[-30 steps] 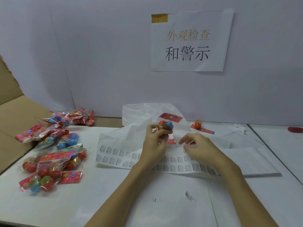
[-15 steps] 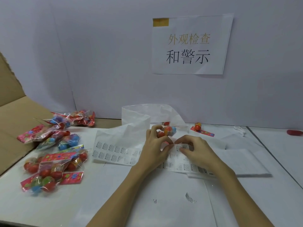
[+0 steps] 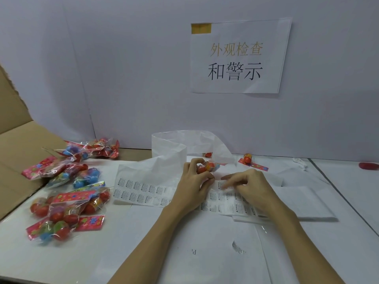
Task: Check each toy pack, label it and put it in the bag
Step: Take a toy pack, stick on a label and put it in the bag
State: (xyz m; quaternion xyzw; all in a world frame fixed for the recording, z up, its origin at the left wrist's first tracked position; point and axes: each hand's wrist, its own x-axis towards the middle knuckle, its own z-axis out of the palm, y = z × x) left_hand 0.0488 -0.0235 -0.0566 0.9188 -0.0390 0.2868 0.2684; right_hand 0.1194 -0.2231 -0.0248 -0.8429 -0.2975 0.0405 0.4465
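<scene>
L hand grips a toy pack w/ curled fingers, held just above the label sheet at counter centre. R hand at 3 o'clock of it, fingers bent, tips pinching at a label on the sheet; can't tell if one's lifted. White bag at 12 o'clock. More toy packs piled at 9 o'clock, by a cardboard box.
</scene>
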